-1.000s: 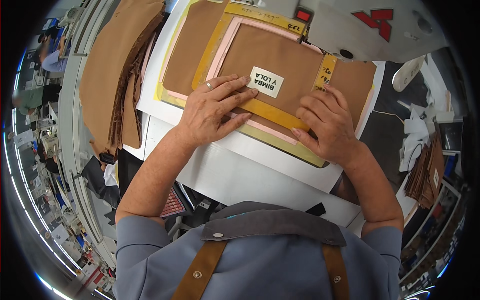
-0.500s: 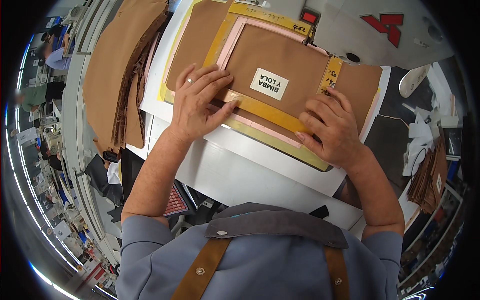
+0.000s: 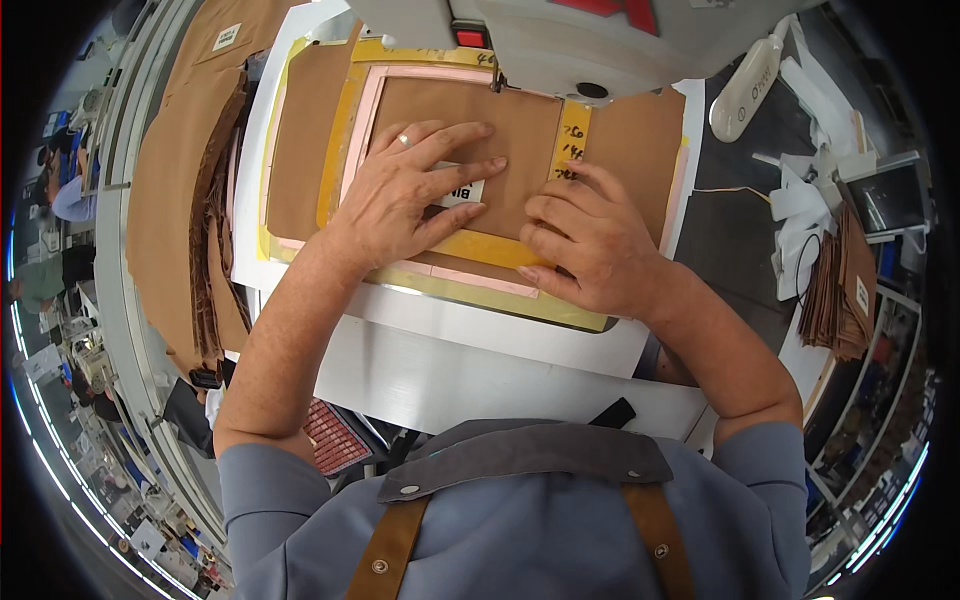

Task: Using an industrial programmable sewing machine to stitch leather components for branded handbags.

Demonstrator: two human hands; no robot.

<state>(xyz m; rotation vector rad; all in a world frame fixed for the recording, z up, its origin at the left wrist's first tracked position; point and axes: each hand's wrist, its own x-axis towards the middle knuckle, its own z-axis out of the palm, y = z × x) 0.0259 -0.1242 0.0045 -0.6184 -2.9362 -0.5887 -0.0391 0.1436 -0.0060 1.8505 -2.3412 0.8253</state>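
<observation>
A yellow template frame (image 3: 480, 250) edged with pink strips lies on a brown fabric panel (image 3: 630, 150). My left hand (image 3: 415, 190) is open and palm down, its spread fingers lying on the brown cloth inside the frame. Beneath those fingers a white label (image 3: 466, 190) with dark print is partly covered. At the frame's near right corner rests my right hand (image 3: 600, 240), fingers bent and apart, thumb by the near strip and index finger on the right strip. Under the panel is a yellow-edged backing (image 3: 560, 312) on a white sheet (image 3: 620, 345).
A grey sewing machine head (image 3: 560, 50) overhangs the frame's far side. Brown fabric pieces (image 3: 180, 200) are piled at the left. To the right are a white handheld device (image 3: 748, 90), crumpled white material (image 3: 800, 215) and a stack of brown pieces (image 3: 840, 290).
My left hand has moved from the frame's near-left edge inward onto the cloth and part of the label. My right hand stays at the near right corner. The whole view has shifted.
</observation>
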